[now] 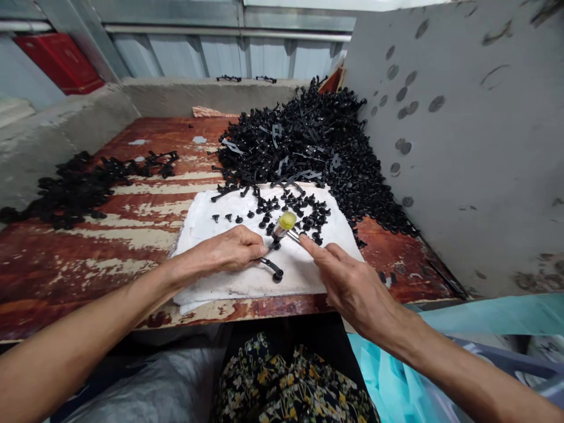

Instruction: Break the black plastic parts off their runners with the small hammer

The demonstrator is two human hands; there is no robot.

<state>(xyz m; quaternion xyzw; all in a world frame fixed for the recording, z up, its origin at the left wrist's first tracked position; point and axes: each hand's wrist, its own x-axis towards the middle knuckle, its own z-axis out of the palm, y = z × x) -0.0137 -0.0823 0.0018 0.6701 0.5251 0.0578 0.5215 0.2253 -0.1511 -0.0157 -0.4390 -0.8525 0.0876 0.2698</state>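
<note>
My left hand (233, 249) is closed on a narrow black plastic arm (267, 262), whose near end carries a round black piece. A second dark end of the held part shows just under a small mallet (288, 221) with a yellow face and metal head. My right hand (352, 279) grips the mallet's handle, forefinger stretched along it. The mallet head appears to touch the part or hover just over it; I cannot tell which. Beneath both hands lies a folded white cloth (207, 288), with loose black knobs (308, 223) scattered on its far half.
A large heap of black parts (299, 135) rises behind the cloth, against a grey panel (462, 117) on the right. Joined black pieces (83, 188) lie in a smaller pile at left. The worn red-brown table (145, 247) ends near my lap.
</note>
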